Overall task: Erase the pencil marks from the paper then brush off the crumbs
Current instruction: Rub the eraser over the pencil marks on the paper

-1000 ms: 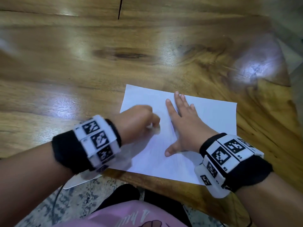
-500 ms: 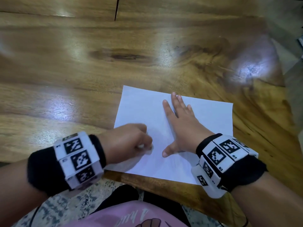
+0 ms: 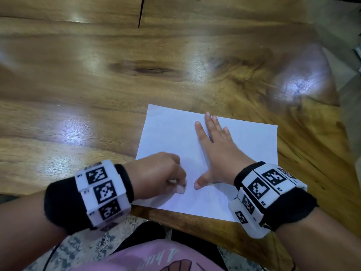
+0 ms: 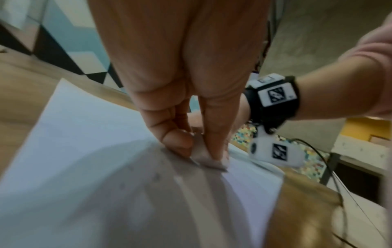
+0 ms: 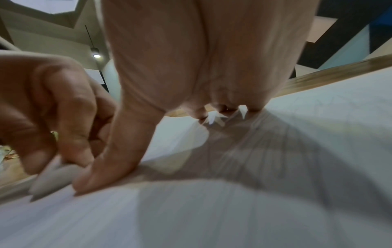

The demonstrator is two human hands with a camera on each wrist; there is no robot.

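Paper: flat at table near edge. Left hand pinches eraser, rubbing. Right hand flat, fingers straight, pinning sheet. Faint marks remain; erasing unfinished, crumb-brushing pending.

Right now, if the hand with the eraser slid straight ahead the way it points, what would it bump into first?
Probably the right hand's thumb. The left hand pinches the eraser on the paper, pointing that way across a narrow strip of bare paper. Depth is unclear.
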